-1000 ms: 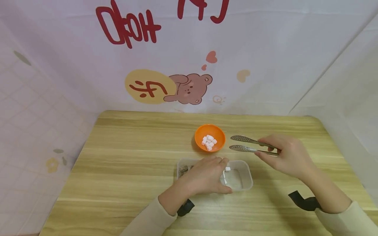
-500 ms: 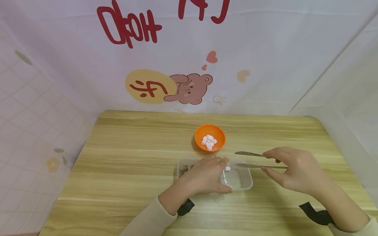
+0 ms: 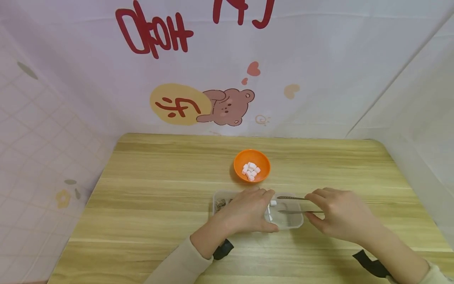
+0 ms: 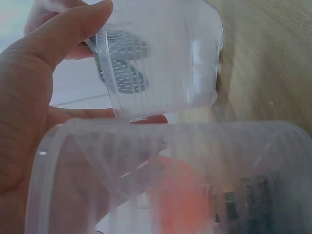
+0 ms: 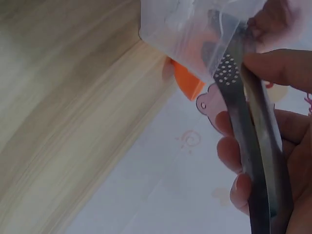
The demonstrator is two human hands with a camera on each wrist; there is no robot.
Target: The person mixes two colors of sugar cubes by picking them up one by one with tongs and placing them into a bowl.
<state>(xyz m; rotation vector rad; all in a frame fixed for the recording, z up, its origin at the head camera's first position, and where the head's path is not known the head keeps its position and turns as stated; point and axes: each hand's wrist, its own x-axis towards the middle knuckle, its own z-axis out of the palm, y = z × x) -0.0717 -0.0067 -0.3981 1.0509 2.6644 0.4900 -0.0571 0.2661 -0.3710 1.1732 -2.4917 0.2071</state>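
My left hand reaches over a clear plastic container, gripping it across its two long sides and covering its middle. Brown cubes lie in its left part; small white cubes show just right of the hand. My right hand holds metal tongs, their arms spread apart. The perforated tips reach over the container's right part, with nothing visible between them. In the left wrist view, the tong tips appear through the clear wall, apart from the white cubes.
An orange bowl holding several pinkish-white cubes stands just behind the container. The wood-grain table ends at a white printed curtain at the back. More pale curtain hangs at both sides.
My right hand has brought the tongs from beside the bowl toward me, then left, over the container's right part. The left hand, container and bowl have stayed in place.
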